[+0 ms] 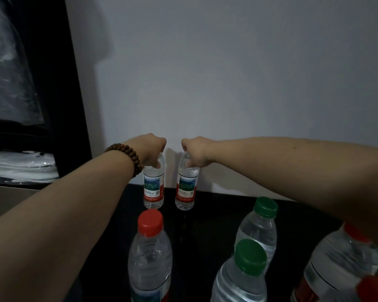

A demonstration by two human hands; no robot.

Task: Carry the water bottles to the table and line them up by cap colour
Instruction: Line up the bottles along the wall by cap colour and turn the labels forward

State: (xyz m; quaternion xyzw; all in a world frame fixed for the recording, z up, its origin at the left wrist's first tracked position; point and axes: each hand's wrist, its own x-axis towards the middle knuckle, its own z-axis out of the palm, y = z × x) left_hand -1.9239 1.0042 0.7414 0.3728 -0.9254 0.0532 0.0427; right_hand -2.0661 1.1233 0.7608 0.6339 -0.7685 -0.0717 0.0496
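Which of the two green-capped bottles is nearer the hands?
The rear green-capped bottle: it stands behind the front green-capped bottle, farther up the table and closer to the right hand.

Dim, bluish-grey indoor light, flat and low in contrast. Faint soft shadows on the wall (227, 83) behind the two held bottles (153, 186). Surface (205, 232) almost black, with little detail. Near bottles (150, 258) soft, out of focus; wide-angle stretching toward the edges.

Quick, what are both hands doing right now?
Left hand: grips the left small bottle by its top.
Right hand: grips the right small bottle by its top.
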